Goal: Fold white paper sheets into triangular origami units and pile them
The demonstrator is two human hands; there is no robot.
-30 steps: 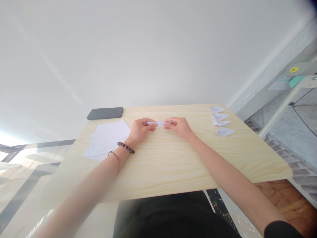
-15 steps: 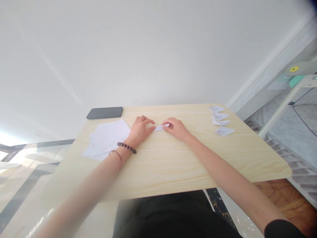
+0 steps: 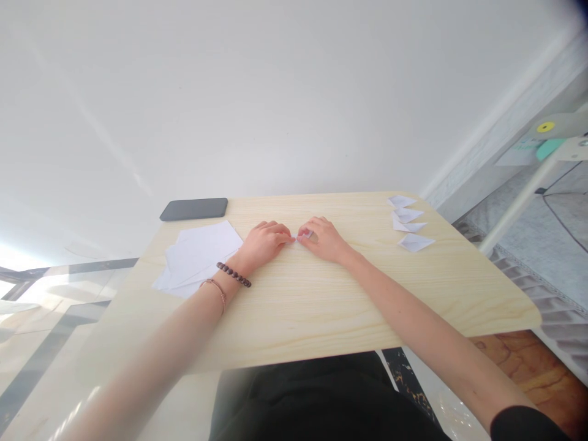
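Observation:
A small folded white paper piece (image 3: 301, 236) lies on the light wooden table (image 3: 321, 306), mostly covered by fingers. My left hand (image 3: 264, 240) presses down on its left end with curled fingers. My right hand (image 3: 324, 237) pinches and presses its right end. The fingertips of both hands nearly meet over the paper. Two bracelets sit on my left wrist.
A stack of white paper sheets (image 3: 197, 257) lies left of my hands. A dark phone (image 3: 194, 209) rests at the table's far left edge. Several folded white paper pieces (image 3: 408, 223) lie at the far right. A white wall stands behind; a stand (image 3: 528, 196) is at right.
The paper piece went from held above the table to pressed flat on it. Both hands lowered and closed in over it.

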